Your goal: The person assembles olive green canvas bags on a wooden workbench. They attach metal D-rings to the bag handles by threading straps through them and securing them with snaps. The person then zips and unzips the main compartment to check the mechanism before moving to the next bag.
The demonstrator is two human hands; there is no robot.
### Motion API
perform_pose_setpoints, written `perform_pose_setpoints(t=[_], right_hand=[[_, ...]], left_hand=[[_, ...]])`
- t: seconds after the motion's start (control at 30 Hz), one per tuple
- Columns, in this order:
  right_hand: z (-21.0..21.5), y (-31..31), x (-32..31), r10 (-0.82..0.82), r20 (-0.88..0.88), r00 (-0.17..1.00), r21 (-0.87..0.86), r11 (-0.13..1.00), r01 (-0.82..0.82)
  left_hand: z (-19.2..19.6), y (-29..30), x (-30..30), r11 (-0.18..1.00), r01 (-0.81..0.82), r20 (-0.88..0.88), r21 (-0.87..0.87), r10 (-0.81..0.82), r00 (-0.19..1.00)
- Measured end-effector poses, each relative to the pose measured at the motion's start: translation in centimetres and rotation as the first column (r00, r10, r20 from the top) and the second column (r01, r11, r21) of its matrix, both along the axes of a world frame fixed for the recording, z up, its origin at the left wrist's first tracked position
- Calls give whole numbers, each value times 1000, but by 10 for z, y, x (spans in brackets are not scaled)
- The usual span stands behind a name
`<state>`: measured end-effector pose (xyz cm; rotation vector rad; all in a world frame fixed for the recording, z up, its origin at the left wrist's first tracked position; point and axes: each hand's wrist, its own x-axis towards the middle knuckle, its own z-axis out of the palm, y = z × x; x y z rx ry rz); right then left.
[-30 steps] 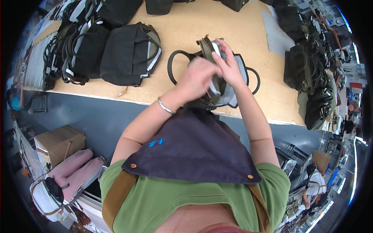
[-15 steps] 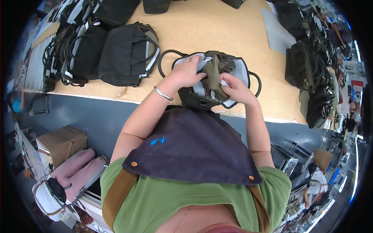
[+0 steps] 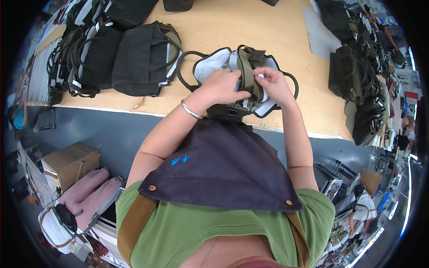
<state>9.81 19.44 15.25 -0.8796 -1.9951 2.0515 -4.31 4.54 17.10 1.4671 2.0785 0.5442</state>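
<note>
Left hand (image 3: 223, 86) and right hand (image 3: 273, 85), both closed, pinch the olive zipper band (image 3: 248, 71) of an olive-and-white fabric bag (image 3: 214, 62), steadying it at 12 o'clock on the plywood tabletop (image 3: 286, 27).

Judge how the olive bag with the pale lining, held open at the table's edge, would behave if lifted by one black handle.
The olive bag is probably floppy: its pale lining folds where the left hand and right hand pinch it. It likely sags rather than stands, as it lies spread on the table. It seems light, with thin looped handles.
</note>
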Motion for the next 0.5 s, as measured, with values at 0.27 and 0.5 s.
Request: perform_pose_setpoints(t=[0.27, 0.5], right_hand=[[18, 4, 16, -225, 242, 944, 930, 332, -159], [39, -32, 8, 193, 568, 800, 729, 332, -598]], left_hand=[[-13, 3, -24, 973, -232, 46, 13, 231, 972], [-10, 3, -24, 955, -292, -13, 45, 293, 956]])
